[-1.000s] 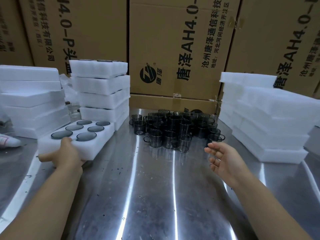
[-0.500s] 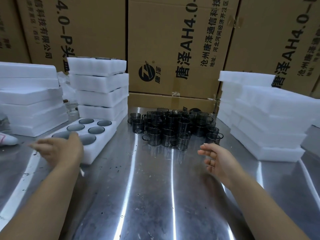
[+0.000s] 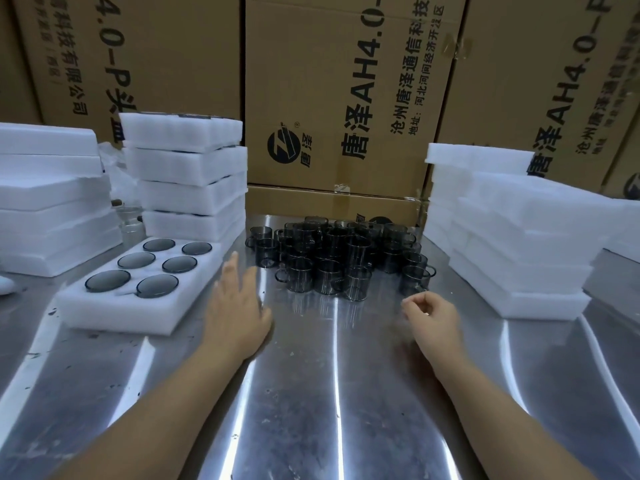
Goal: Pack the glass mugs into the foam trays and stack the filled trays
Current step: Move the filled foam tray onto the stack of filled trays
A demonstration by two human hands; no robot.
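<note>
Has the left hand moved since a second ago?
Yes. The left hand let go of the tray and went right, now between it and the mugs.

Left hand [image 3: 239,306] outstretched, fingers straight; right hand [image 3: 434,315] loosely curled, empty.

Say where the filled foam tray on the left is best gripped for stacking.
By its two long side walls, one hand from each side, kept level. The filled foam tray holds six mugs in open-topped wells, and foam probably flexes, so a one-end grip risks tipping them.
</note>
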